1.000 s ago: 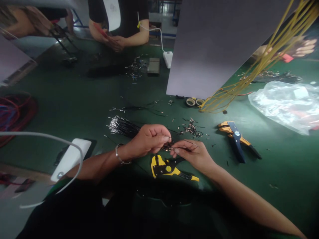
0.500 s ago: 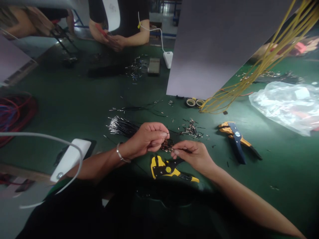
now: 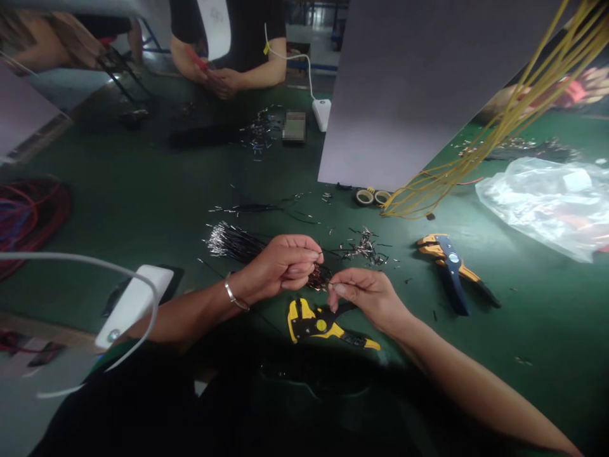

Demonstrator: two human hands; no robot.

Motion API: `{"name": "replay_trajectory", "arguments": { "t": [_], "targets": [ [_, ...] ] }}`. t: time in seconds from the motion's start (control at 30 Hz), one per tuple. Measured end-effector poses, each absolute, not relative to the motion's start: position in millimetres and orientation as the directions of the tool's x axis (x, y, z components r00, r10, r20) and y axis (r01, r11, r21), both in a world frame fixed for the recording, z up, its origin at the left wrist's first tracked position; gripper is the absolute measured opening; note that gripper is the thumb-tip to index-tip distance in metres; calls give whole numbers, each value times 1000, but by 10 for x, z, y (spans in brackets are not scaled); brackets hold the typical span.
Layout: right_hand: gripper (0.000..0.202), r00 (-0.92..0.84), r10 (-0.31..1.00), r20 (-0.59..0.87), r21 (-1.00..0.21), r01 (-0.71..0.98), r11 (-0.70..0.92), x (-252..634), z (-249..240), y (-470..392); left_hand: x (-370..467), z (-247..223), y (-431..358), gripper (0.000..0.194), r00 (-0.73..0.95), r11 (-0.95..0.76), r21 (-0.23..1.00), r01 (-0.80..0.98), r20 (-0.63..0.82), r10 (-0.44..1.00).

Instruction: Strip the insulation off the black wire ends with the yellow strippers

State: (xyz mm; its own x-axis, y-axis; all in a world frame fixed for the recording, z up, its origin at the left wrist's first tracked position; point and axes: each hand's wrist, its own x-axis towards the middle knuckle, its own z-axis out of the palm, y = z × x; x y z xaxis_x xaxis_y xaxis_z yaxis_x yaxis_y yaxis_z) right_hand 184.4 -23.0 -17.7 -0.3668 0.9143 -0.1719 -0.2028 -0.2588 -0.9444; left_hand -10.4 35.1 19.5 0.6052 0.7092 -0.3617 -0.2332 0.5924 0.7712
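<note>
1. Nearest, a yellow-and-black metal wire stripper (image 3: 321, 324) lies on its side just below the hands, its handles pointing right.
2. The right hand (image 3: 368, 292) has thumb and forefinger pinched together; whatever sits between them is too fine to make out.
3. The left hand (image 3: 288, 263), just apart from it, is closed, apparently on a thin dark wire.
4. The bundle of thin black wires (image 3: 238, 242) runs left to right beneath the left hand, the nearer one: silvery tips to the left, coppery ends (image 3: 318, 277) between the hands.
5. Beyond the right hand, small dark clippings (image 3: 365, 246) litter the smooth green tabletop (image 3: 143, 165); a blue-and-orange wire stripper (image 3: 451, 260) lies well to the right.
6. Farther off stand a flat grey panel (image 3: 394, 95) and a co-worker in dark clothing (image 3: 254, 41).
</note>
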Motion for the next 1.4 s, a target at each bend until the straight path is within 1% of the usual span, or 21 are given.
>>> {"name": "replay_trajectory", "arguments": {
  "t": [0.1, 0.17, 0.33, 0.43, 0.53, 0.63, 0.73, 0.83, 0.97, 1.1, 1.27, 1.4],
  "targets": [
    [15, -401, 896, -190, -888, -319, -331, 1832, -190, -228, -102, 187, 349, 2, 618, 611, 757, -231, -371, 693],
    [15, -418, 884, -208, -857, -359, -371, 1829, -176, -225, -98, 183, 341, 1, 629, 626, 746, -227, -379, 679],
    [16, -411, 874, -258, -813, -397, -427, 1837, -108, -209, -76, 198, 323, 2, 630, 635, 735, -237, -381, 676],
    [14, -391, 886, -248, -815, -410, -409, 1842, -89, -201, -57, 232, 321, 9, 603, 591, 772, -235, -361, 711],
    [13, -371, 895, -248, -823, -407, -397, 1846, -91, -200, -40, 264, 327, 16, 565, 534, 825, -184, -356, 744],
    [13, -373, 894, -249, -827, -399, -396, 1851, -100, -204, -31, 252, 330, 16, 553, 476, 872, -111, -344, 759],
    [11, -382, 892, -241, -825, -404, -395, 1853, -101, -205, -35, 196, 317, 11, 588, 460, 888, -8, -368, 720],
    [11, -381, 891, -245, -827, -397, -397, 1849, -99, -202, -46, 150, 293, 12, 631, 513, 856, 57, -429, 647],
    [13, -374, 893, -248, -835, -384, -393, 1839, -127, -206, -50, 154, 268, 15, 644, 560, 824, 81, -472, 602],
    [14, -381, 891, -248, -851, -354, -388, 1837, -174, -221, -31, 177, 259, 12, 637, 577, 811, 95, -495, 591],
    [13, -382, 898, -217, -864, -352, -359, 1848, -179, -222, -19, 168, 282, 8, 652, 598, 798, 73, -492, 577],
    [15, -379, 896, -231, -863, -345, -369, 1853, -159, -211, -24, 162, 299, 7, 664, 622, 781, 62, -497, 558]
  ]
}}
